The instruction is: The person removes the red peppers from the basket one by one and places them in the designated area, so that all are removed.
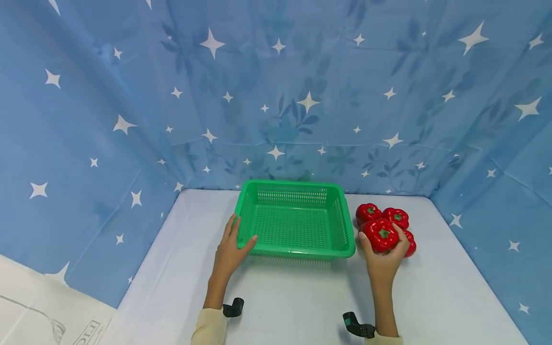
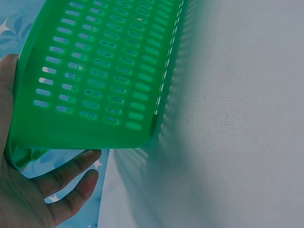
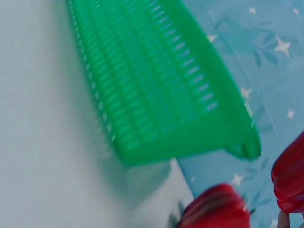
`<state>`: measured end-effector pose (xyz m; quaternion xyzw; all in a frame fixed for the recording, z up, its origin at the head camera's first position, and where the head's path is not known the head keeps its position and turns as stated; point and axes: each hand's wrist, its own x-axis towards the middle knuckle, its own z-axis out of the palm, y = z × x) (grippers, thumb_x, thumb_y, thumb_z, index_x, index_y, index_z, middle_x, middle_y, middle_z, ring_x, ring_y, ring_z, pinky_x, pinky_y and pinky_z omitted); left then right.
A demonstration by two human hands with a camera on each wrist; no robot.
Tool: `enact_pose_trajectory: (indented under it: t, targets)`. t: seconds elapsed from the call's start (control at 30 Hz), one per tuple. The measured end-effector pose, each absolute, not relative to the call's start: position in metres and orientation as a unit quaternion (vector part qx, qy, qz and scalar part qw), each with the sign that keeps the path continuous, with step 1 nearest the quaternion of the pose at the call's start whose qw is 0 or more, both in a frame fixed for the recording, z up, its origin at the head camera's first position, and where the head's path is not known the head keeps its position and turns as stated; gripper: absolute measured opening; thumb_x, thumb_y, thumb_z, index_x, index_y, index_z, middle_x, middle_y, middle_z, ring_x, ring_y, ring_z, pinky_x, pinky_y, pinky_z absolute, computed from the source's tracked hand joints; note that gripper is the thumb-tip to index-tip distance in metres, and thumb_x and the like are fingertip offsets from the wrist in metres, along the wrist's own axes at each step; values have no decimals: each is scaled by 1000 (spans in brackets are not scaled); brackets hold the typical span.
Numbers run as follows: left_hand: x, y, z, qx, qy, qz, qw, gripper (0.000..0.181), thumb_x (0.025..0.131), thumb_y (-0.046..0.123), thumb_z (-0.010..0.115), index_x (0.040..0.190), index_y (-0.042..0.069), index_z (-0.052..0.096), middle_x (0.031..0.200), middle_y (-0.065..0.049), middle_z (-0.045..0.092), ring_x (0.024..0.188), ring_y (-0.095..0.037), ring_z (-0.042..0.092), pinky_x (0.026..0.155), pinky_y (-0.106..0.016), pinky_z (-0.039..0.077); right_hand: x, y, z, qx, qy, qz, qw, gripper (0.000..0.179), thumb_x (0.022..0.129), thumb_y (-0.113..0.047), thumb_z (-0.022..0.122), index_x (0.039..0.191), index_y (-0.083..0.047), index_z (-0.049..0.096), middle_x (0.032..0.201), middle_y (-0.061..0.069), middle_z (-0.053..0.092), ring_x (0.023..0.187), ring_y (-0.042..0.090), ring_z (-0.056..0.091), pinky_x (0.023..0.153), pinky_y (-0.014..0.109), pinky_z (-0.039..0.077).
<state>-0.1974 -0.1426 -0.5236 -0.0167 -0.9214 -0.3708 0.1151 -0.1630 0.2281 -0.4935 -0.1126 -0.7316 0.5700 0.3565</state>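
Note:
A green plastic basket (image 1: 302,251) with slotted walls stands on the white table, and nothing lies in it. My left hand (image 1: 228,254) is at its near left corner, thumb across the front rim and fingers stretched along the left side. In the left wrist view the left hand (image 2: 23,194) shows spread, fairly straight fingers beside the basket wall (image 2: 95,128). With thumb and fingers around it, my right hand (image 1: 383,263) grips a red bell pepper (image 1: 375,237), right of the basket. Only part of that pepper (image 3: 290,178) shows in the right wrist view.
Three more red bell peppers lie close to the held one: one at back left (image 1: 366,211), one at back right (image 1: 398,218), one partly hidden at right (image 1: 410,243). A blue star-patterned curtain (image 1: 276,129) borders the table (image 1: 284,302) at the back and sides.

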Motion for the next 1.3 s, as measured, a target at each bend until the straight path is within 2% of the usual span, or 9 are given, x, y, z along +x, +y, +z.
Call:
enact_pose_trajectory:
  t: [0.13, 0.37, 0.47, 0.63, 0.7, 1.0, 1.3]
  targets:
    - [-197, -143, -525, -15, -921, -372, 116, 87, 88, 64, 58, 156, 19, 27, 165, 6, 14, 112, -41, 63, 64, -43, 54, -150, 237, -509, -133, -738, 545, 374, 85, 77, -15, 83, 146, -19, 35, 149, 2, 35, 137, 10, 31, 101, 23, 46]
    - [-198, -143, -526, -12, -920, -374, 115, 86, 89, 65, 56, 156, 19, 28, 164, 10, 12, 120, -41, 58, 72, -52, 54, -134, 241, -539, -202, -771, 501, 337, 86, 78, -21, 83, 147, -24, 33, 144, -3, 35, 134, 5, 32, 100, 20, 44]
    - [-198, -143, -526, -12, -920, -374, 114, 86, 89, 65, 56, 156, 19, 27, 164, 8, 12, 125, -41, 55, 76, -56, 53, -131, 240, -549, -223, -781, 489, 317, 86, 78, -22, 83, 148, -22, 32, 144, 0, 35, 134, 8, 31, 102, 26, 45]
    - [-200, -142, -524, -14, -919, -378, 110, 88, 88, 65, 56, 156, 19, 26, 165, 7, 13, 131, -41, 50, 82, -59, 52, -133, 240, -556, -233, -786, 490, 295, 87, 80, -21, 81, 149, -18, 28, 146, 6, 33, 137, 16, 30, 106, 46, 44]
    - [-200, -142, -524, -15, -919, -378, 111, 88, 88, 65, 56, 156, 19, 26, 165, 7, 13, 134, -40, 47, 85, -60, 51, -134, 240, -558, -234, -787, 493, 289, 88, 80, -21, 81, 149, -17, 27, 146, 7, 32, 137, 18, 30, 106, 49, 43]
    - [-201, -143, -524, -14, -920, -374, 112, 88, 88, 66, 56, 156, 19, 26, 164, 8, 12, 134, -40, 46, 83, -59, 52, -139, 242, -563, -223, -795, 493, 275, 89, 80, -21, 81, 149, -12, 27, 146, 12, 31, 137, 22, 29, 104, 58, 41]
    - [-200, -142, -526, -14, -920, -376, 113, 88, 88, 67, 55, 156, 20, 25, 164, 11, 10, 132, -41, 48, 83, -61, 51, -143, 242, -564, -222, -798, 486, 279, 90, 79, -22, 82, 150, -11, 26, 145, 14, 32, 137, 25, 30, 102, 61, 42]
